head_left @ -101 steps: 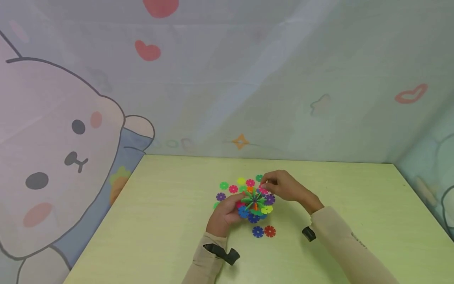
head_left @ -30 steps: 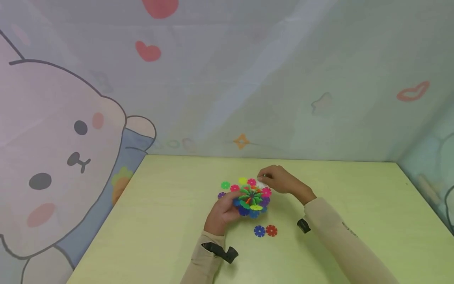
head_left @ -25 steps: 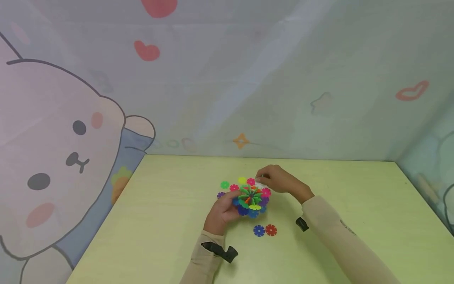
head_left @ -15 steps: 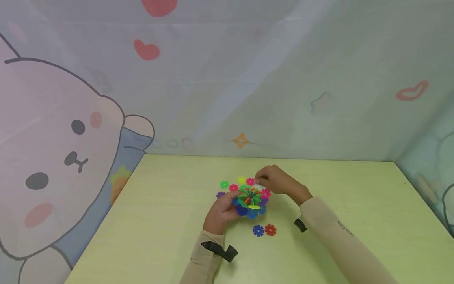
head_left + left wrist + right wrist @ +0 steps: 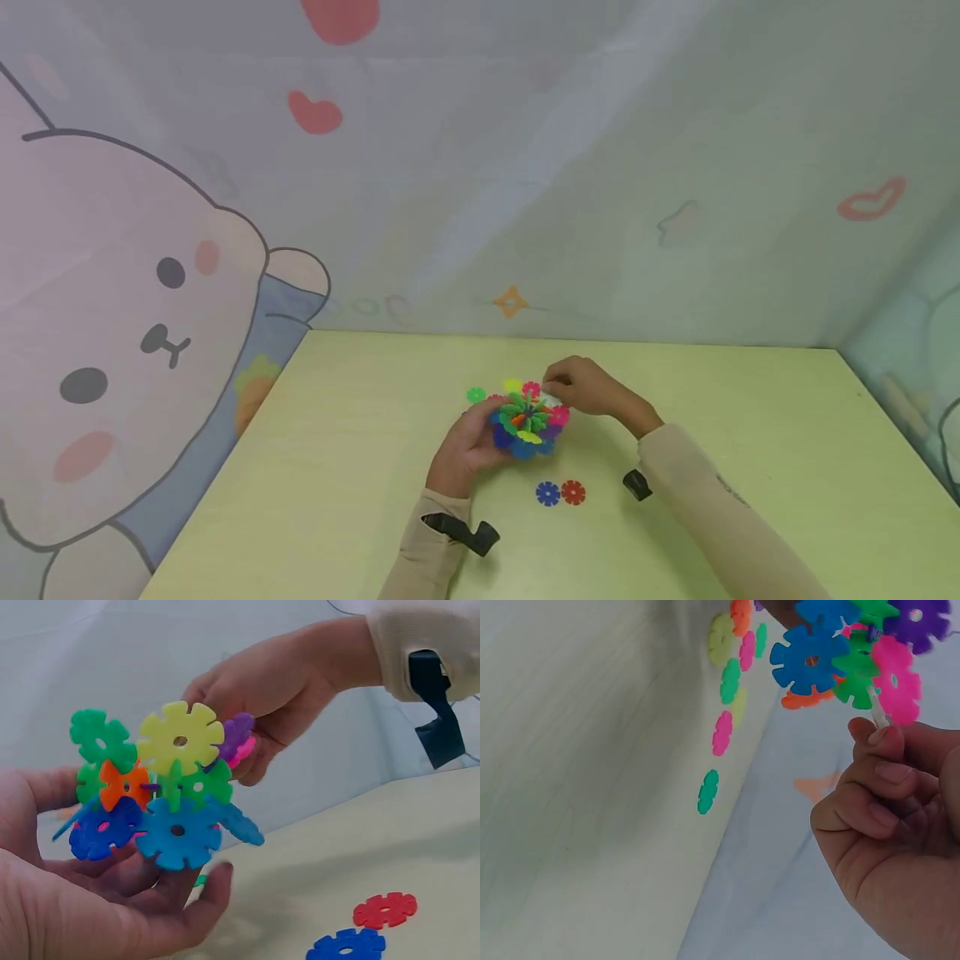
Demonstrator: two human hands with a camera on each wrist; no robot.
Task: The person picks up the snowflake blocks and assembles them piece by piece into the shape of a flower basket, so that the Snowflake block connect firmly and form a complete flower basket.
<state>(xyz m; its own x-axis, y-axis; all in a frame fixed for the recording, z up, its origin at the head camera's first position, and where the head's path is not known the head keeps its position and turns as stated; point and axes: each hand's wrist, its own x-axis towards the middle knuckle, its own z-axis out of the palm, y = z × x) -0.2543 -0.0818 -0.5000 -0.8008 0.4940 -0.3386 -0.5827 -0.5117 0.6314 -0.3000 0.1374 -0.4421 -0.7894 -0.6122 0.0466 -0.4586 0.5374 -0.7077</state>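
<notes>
My left hand point(image 5: 468, 446) holds a ball-like cluster of interlocked snowflake discs point(image 5: 528, 417) in green, blue, purple, pink, orange and yellow. In the left wrist view its fingers cup the cluster from below and the side. My right hand point(image 5: 588, 387) is at the cluster's far right side, thumb and fingertip pinching a whitish, clear snowflake disc point(image 5: 879, 712). That disc is seen nearly edge-on in the right wrist view, against a green disc point(image 5: 855, 690) and beside a pink one point(image 5: 897, 681). Whether it sits in a slot I cannot tell.
On the pale table point(image 5: 337, 467), a blue disc point(image 5: 547, 493) and a red disc point(image 5: 573, 492) lie near me. Several loose discs lie behind the cluster, among them a green one point(image 5: 476, 395) and a yellow one point(image 5: 513, 386). A printed cloth point(image 5: 450, 167) hangs behind.
The right hand, earlier at a pink disc on the cluster's edge, now holds the whitish disc there. The cluster has tilted and shifted slightly left in my left hand.
</notes>
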